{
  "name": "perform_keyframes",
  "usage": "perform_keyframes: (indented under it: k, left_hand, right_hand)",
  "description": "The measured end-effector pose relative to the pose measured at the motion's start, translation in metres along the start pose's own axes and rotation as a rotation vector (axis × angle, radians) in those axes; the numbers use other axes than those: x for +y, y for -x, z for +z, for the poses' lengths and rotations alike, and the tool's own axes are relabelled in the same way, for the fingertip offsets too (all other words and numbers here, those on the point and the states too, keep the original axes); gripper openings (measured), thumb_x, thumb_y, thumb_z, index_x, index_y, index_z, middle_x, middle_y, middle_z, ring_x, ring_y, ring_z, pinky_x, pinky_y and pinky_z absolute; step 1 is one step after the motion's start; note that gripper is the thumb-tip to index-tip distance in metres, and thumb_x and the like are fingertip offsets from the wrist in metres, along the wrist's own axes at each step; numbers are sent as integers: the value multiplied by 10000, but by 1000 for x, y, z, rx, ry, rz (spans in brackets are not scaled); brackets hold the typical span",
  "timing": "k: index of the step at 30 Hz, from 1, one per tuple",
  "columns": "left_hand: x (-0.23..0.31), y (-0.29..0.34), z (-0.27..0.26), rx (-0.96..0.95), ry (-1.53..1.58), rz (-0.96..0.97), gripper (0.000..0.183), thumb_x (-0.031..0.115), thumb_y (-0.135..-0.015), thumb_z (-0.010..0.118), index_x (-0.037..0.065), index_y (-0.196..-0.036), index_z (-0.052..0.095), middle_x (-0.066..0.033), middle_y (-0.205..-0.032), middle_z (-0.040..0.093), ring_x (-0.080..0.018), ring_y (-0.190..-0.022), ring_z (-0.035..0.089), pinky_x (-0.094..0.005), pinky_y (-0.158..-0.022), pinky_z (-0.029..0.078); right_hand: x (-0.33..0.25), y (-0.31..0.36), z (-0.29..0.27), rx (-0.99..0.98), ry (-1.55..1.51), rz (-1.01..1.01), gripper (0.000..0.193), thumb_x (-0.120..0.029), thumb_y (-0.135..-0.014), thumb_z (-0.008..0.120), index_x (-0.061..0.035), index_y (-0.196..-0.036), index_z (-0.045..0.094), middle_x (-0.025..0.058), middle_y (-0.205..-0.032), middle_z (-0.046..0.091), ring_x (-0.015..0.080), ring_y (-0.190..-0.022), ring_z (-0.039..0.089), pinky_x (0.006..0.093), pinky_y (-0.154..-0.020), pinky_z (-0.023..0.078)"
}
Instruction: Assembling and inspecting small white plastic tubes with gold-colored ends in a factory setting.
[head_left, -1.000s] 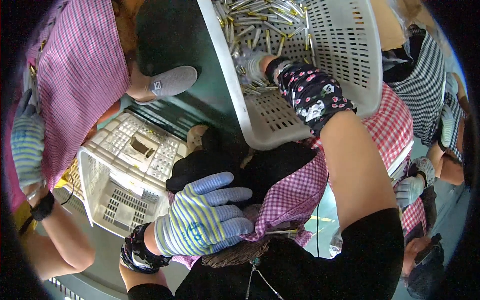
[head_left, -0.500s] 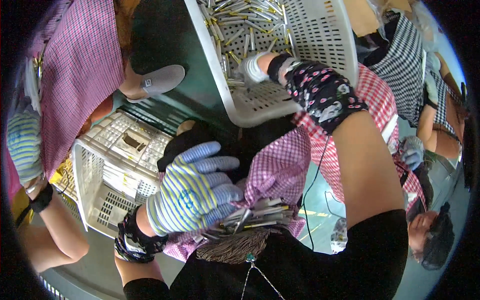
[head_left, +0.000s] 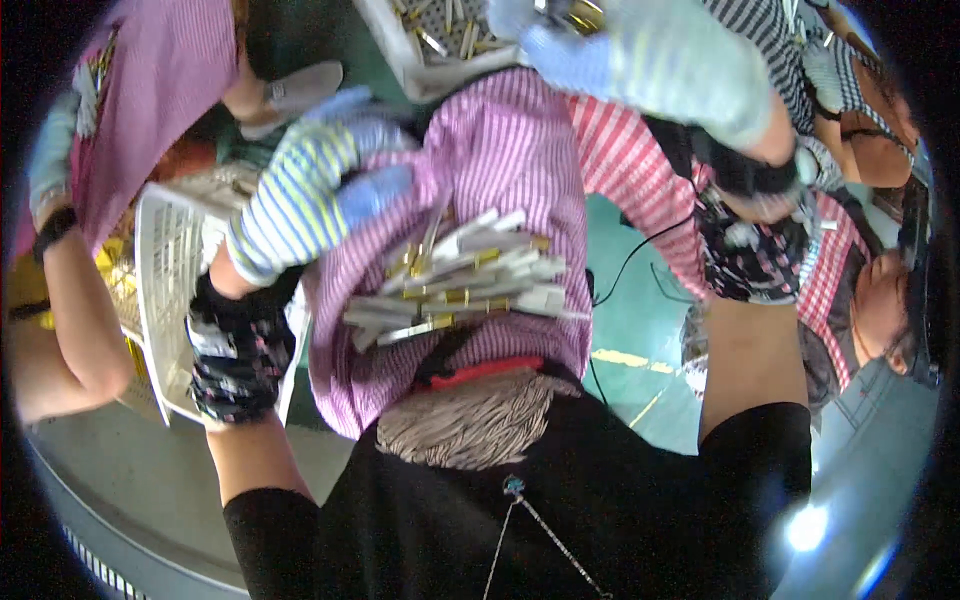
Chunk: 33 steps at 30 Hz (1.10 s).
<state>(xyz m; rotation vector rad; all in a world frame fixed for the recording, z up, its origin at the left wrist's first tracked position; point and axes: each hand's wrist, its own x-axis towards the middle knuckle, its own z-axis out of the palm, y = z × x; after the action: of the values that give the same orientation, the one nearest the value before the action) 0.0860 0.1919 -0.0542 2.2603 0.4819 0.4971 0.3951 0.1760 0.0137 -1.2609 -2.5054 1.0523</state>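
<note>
My left hand (head_left: pixel 315 195), in a blue-and-yellow striped glove, grips the bunched edge of a pink checked apron (head_left: pixel 510 130) and lifts it. Spread over my lap, the apron forms a pouch with a pile of slim white and gold tubes (head_left: pixel 470 285) in it. My right hand (head_left: pixel 650 75), gloved and blurred, is up at the far right of the apron, beside a white perforated basket (head_left: pixel 425 80). Several gold-and-silver tubes (head_left: pixel 583 15) show between its curled fingers. More such tubes lie in the basket.
At my left stands a white plastic crate (head_left: pixel 160 290). Beyond it a co-worker's bare forearm (head_left: pixel 85 310) and pink apron (head_left: pixel 170 110) show. Another person in a red checked garment (head_left: pixel 625 150) sits close at the right. A black cable (head_left: pixel 640 245) hangs there.
My right hand has come out of the basket toward me, now with tubes in it. My left hand has moved left and up, pulling the apron so its pile of tubes shows.
</note>
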Motion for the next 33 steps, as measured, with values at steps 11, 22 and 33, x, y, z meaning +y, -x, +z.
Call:
perform_keyframes:
  k: [11,22,33]
  left_hand:
    - [48,35,-7,81,82,-282,292,229,-907,630,1,-1088,651,-202,-962,665,-343,-934,641,-391,-833,490]
    - [93,51,-10,191,-250,-79,377,92,-849,636,51,-1224,627,-161,-1306,573,-329,-1248,529,-392,-1048,411]
    - [109,97,31,119,-267,84,449,271,-736,696,55,-1123,622,-145,-1166,616,-400,-1175,547,-511,-1016,423]
  right_hand:
    - [-159,51,127,-344,17,-90,212,-165,-890,517,-73,-1038,637,197,-926,635,345,-711,671,448,-558,536]
    - [-169,78,182,-205,-98,-137,270,-187,-872,572,-219,-1110,695,198,-1468,402,414,-1174,563,446,-932,514]
    - [-136,171,159,495,-119,402,208,-223,-868,681,-162,-1066,697,88,-959,690,287,-775,664,388,-644,526]
